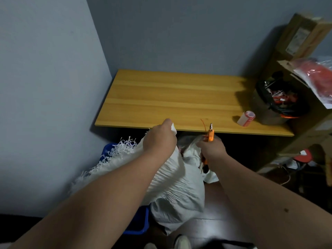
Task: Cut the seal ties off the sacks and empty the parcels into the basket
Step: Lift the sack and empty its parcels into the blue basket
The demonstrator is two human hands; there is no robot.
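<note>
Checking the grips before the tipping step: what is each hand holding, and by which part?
Left hand grips the white sack by its bunched mouth. Right hand holds the orange cutters by the handles.

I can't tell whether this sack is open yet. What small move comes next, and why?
Probably put the orange-handled cutters down on the wooden table. The right hand holds them with a thin red seal tie sticking up, seemingly cut already, while the left hand grips the white woven sack beside the blue plastic basket. Tipping likely needs both hands.
</note>
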